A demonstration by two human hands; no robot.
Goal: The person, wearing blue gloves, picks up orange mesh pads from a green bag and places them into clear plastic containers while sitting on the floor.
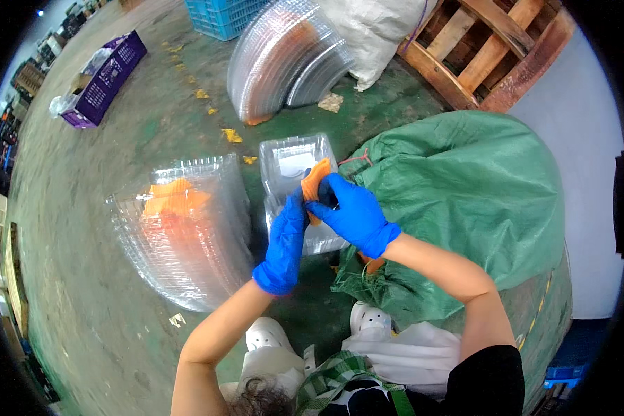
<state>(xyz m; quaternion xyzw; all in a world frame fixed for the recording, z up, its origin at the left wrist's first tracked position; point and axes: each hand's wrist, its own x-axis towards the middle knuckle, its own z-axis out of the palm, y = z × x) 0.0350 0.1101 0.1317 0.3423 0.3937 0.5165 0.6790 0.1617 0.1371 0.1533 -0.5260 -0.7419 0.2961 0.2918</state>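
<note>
Both hands wear blue disposable gloves. My left hand [286,239] and my right hand [356,213] hold a small orange ribbed fabric piece [316,182] between their fingers. Right beneath them on the floor lies a clear plastic clamshell container [294,156], its two halves spread apart. To the left leans a curved stack of nested clear plastic trays [213,249], with orange fabric [174,200] in the foremost one. A green woven sack [468,208] lies on the right, and a bit of orange shows at its mouth.
Beyond the container stands another curved stack of clear trays [291,57]. Behind are a blue plastic crate [223,18], a white woven sack [374,36] and a wooden pallet [447,62]. A purple crate [109,83] is at the upper left. White clogs [268,335] are close below.
</note>
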